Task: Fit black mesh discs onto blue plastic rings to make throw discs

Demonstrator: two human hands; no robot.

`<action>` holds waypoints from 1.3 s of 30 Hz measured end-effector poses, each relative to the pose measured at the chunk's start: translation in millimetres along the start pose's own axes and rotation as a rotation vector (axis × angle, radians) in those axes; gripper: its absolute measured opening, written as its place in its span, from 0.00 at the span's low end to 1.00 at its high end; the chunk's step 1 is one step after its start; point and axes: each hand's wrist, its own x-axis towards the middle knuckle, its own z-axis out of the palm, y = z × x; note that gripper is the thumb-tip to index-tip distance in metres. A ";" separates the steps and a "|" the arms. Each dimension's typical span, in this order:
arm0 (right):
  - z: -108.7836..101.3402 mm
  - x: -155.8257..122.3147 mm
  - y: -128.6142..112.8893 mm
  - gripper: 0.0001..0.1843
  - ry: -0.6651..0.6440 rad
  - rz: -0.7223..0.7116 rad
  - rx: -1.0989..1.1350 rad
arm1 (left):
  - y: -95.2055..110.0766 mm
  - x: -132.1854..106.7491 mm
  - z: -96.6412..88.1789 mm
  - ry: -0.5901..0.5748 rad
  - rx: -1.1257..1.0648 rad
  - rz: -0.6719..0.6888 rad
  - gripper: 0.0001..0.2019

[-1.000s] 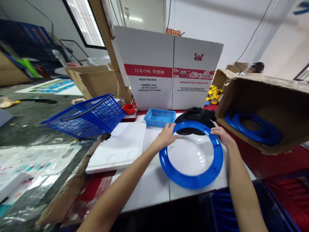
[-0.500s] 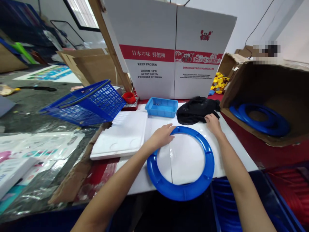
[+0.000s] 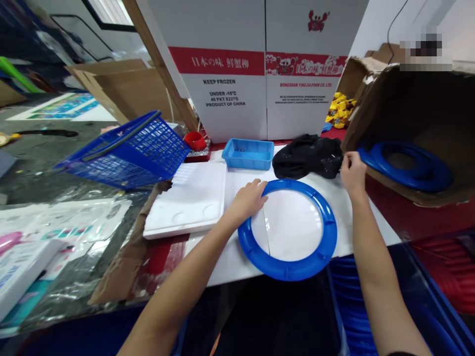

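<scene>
A large blue plastic ring (image 3: 328,232) lies flat near the front of the white work surface. My left hand (image 3: 248,200) grips its upper left rim, thumb inside and fingers over the top. Behind the ring sits a crumpled black cloth (image 3: 306,155) with small pale specks on it. At the cloth's right end my right hand (image 3: 352,170) is closed, its thumb and fingertips pressed together beside the fabric. Whatever is in that pinch is too small or hidden to name. A shallow light-blue tray (image 3: 248,160) stands left of the cloth, with tiny dark bits inside.
On the right, an open cardboard box (image 3: 393,99) holds more blue rings (image 3: 434,178). A white foam slab (image 3: 196,202) and a blue basket (image 3: 129,153) are to the left. Behind stands a white printed carton (image 3: 222,118). Blue parts (image 3: 349,291) fill a bin at lower right.
My right hand has moved right, from the cloth's lower edge to its right end, and its fingers have closed. My left hand still holds the ring, which has shifted slightly.
</scene>
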 end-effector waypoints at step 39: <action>-58.4 14.4 22.2 0.18 0.180 0.858 0.631 | 17.1 9.3 54.8 0.272 -0.799 0.139 0.22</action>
